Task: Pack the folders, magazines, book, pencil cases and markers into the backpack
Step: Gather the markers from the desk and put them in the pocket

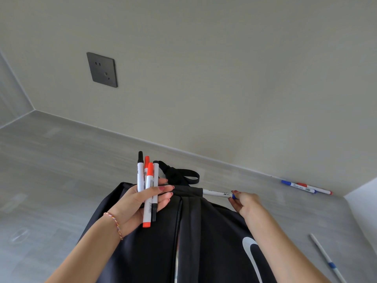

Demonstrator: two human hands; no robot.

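Left hand (132,203) curled, gripping, palm up; right hand (243,203) pinching.

Bare forearms, red-painted nails, a braided multicoloured bracelet (116,224) on the left wrist.

A pale grey table (61,160) with a faint wood-like grain runs up to a light beige wall at the back and on the right. A black fabric backpack (214,231) with a white swoosh mark lies on the table, its carry loop pointing toward the back wall. At the far right, just beside the wall, two white markers lie side by side and touching: one with a blue cap (296,186), one with a red cap (315,188). Nearer, at the right edge, a thin white pen with a blue band (326,260) lies diagonally, well apart from the pair.
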